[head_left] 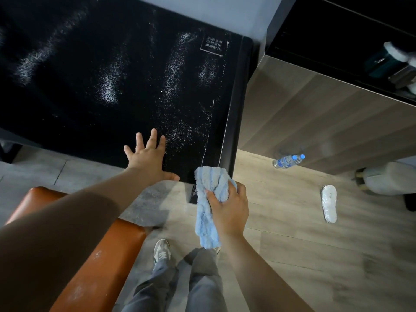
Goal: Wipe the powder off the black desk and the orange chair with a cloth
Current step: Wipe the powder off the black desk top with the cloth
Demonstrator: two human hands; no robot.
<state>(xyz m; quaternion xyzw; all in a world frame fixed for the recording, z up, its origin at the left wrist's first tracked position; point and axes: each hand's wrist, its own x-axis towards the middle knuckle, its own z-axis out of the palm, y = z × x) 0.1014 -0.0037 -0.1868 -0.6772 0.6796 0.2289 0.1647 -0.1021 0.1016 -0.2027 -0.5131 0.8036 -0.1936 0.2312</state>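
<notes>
Item 1, cloth (204, 218): pale blue, fluffy, bunched lengthwise; your right grip (229, 206) is clamped round its middle, fingers curled over it; its upper end overlaps the lower right corner of the worktop (67, 97), and contact there cannot be told; its lower end hangs toward the floor.

Item 2, powder (177, 70): white streaks on the black worktop, lying up-frame and a little left of the cloth; the long axis of most streaks runs from the near edge toward the top of the frame; a thin line follows the right edge, just above the cloth.

Item 3, left grip (148, 158): fingers spread apart and straight, palm down on the worktop at its near edge, just left of the cloth; it holds nothing.

Item 4, orange chair (108, 255): lower left of the frame, under your left forearm, well apart from the cloth; faint white smears on the seat.

Judgement: your right grip is the nearer to the right-hand streaks; the coming stroke likely runs up-frame along them; the chair waits.
</notes>
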